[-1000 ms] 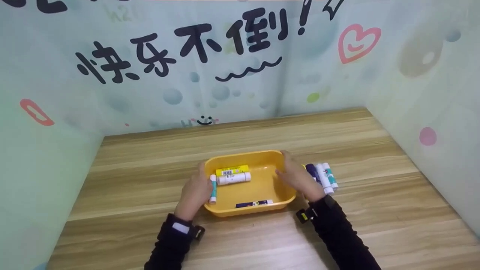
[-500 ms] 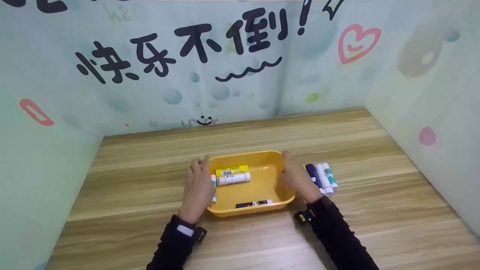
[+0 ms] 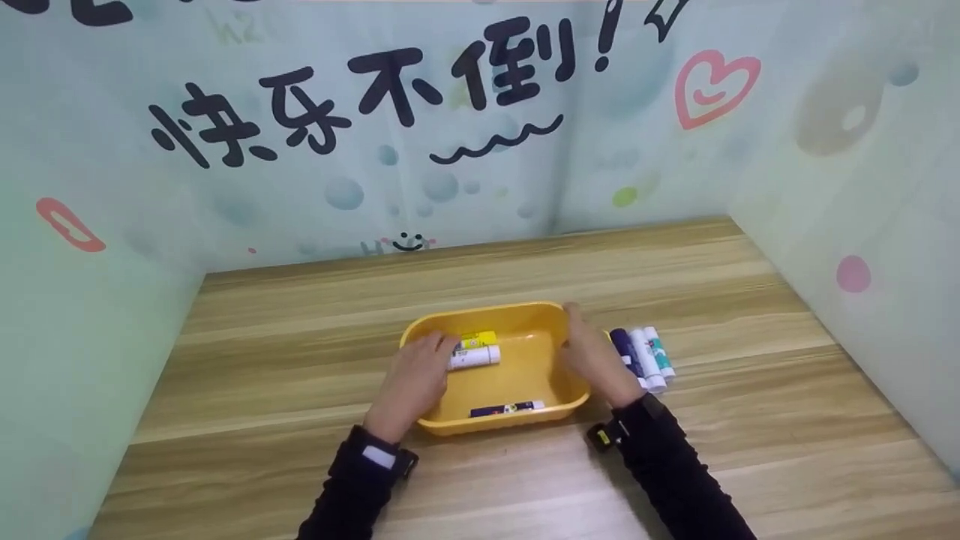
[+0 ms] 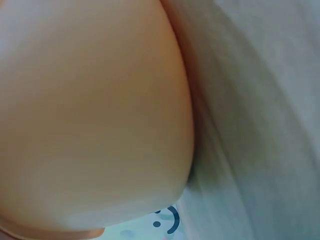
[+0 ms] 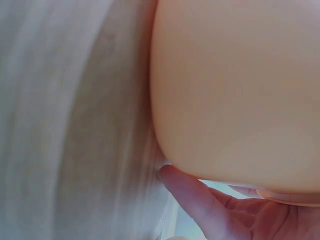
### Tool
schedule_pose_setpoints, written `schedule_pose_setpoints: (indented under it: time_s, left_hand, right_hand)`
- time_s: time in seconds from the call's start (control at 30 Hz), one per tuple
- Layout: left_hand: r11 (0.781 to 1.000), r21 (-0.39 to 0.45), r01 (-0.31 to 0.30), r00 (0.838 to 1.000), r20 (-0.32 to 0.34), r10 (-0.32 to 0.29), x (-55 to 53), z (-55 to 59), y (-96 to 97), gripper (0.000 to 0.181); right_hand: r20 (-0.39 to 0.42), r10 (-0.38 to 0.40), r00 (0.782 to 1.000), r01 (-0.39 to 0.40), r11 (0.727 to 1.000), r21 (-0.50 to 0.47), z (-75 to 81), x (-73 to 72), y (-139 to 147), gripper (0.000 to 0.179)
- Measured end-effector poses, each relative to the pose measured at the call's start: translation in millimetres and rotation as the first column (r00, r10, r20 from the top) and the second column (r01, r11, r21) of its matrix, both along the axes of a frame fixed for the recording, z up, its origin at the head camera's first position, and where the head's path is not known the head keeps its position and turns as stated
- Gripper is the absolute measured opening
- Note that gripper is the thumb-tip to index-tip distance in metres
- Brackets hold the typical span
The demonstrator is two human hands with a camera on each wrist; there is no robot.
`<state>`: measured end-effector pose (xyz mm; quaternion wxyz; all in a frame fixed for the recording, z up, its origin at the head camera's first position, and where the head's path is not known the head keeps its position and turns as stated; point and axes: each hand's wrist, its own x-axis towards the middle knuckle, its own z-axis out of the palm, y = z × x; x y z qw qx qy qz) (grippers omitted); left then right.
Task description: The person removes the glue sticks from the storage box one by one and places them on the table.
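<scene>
In the head view, a yellow plastic basin (image 3: 450, 427) stands on the wooden table. My left hand (image 3: 411, 386) reaches over its left rim, fingertips at the left ends of a white glue stick (image 3: 478, 357) and a yellow glue stick (image 3: 480, 340). Whether it pinches one is hidden. A dark blue glue stick (image 3: 504, 409) lies along the basin's near wall. My right hand (image 3: 598, 360) grips the basin's right side near the far corner; fingers of this hand (image 5: 250, 217) also show against the basin wall (image 5: 235, 100) in the right wrist view. Only the basin's outer wall (image 4: 95, 125) fills the left wrist view.
Right of the basin several glue sticks lie side by side: a dark blue one (image 3: 627, 351), a white one (image 3: 646, 360) and a teal-and-white one (image 3: 660, 351). Printed cloth walls (image 3: 480, 187) enclose the table (image 3: 300, 360) at the back and both sides.
My left hand has moved from the basin's left rim inward over the glue sticks. It now covers the teal one at the left wall. The right hand keeps its place on the right side.
</scene>
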<state>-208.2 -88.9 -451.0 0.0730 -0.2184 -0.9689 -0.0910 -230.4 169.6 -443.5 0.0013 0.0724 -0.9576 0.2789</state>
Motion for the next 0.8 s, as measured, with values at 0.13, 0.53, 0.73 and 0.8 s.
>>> schedule_pose_setpoints:
  time_s: [0.13, 0.53, 0.73, 0.8]
  left_hand:
    - [0.999, -0.041, -0.001, 1.000, 0.017, 0.001, -1.1, 1.2, 0.6, 0.043]
    - [0.997, -0.066, 0.042, 0.999, 0.027, -0.041, 0.4, -0.5, -1.6, 0.040]
    - [0.999, 0.034, 0.022, 0.999, 0.036, -0.024, -0.4, -0.3, -0.8, 0.033]
    - [0.996, 0.090, 0.002, 0.999, 0.049, -0.006, -0.5, 0.4, -0.1, 0.031]
  right_hand:
    - [-0.008, -0.002, 1.000, 0.002, 1.000, 0.003, 0.0, -0.1, -0.3, 0.060]
    - [0.033, -0.008, 0.999, 0.008, 1.000, -0.007, -0.8, 0.0, -0.1, 0.060]
    - [0.039, -0.015, 0.999, 0.015, 1.000, 0.001, -0.8, -0.8, -0.5, 0.060]
    - [0.031, -0.016, 0.999, 0.016, 1.000, -0.002, -1.0, -0.7, -0.3, 0.060]
